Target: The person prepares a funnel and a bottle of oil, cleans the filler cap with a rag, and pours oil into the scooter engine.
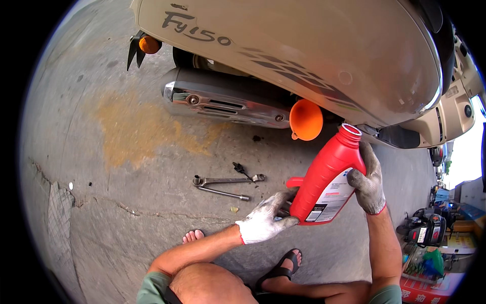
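Note:
A red plastic oil bottle (322, 171) with an uncapped mouth is held between both hands, tilted with its neck up and to the right. My left hand (267, 218), in a soiled white knit glove, grips the bottle near its base. My right hand (370, 180), gloved the same way, wraps the bottle's side below the neck. Just left of the bottle's mouth, an orange funnel (306, 118) sits at the lower side of a beige scooter (288, 45). Where its spout leads is hidden.
The scooter's exhaust muffler (228, 100) runs left of the funnel. On the concrete floor (152, 235) lie a metal wrench (226, 181), a socket wrench (224, 193) and a small black part (239, 167). My sandalled foot (284, 266) rests below the bottle. Parked scooters (425, 228) stand far right.

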`<action>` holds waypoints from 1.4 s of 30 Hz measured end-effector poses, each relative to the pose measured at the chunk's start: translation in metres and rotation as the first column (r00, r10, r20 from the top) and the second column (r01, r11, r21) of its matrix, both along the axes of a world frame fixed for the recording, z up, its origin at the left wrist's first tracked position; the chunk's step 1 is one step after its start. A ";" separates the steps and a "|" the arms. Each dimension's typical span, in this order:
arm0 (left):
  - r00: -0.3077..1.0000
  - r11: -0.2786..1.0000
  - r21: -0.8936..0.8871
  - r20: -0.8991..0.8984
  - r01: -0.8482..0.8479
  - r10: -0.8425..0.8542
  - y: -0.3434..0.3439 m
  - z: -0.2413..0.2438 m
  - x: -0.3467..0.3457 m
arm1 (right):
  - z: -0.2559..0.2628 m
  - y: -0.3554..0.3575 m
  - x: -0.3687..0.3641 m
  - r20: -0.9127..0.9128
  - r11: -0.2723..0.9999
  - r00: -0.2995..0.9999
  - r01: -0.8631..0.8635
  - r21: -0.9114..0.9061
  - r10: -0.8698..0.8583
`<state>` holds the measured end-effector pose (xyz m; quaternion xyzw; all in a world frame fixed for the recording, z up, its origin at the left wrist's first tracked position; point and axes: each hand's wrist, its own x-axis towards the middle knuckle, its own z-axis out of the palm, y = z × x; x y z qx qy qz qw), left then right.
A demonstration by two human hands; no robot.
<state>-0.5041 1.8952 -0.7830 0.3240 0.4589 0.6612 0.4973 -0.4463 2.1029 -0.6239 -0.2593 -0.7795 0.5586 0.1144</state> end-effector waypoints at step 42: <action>0.978 0.971 -0.121 -0.011 0.208 -0.211 -0.021 0.035 -0.010 | -0.017 0.002 -0.013 0.072 0.980 0.997 0.032 -0.196 -0.018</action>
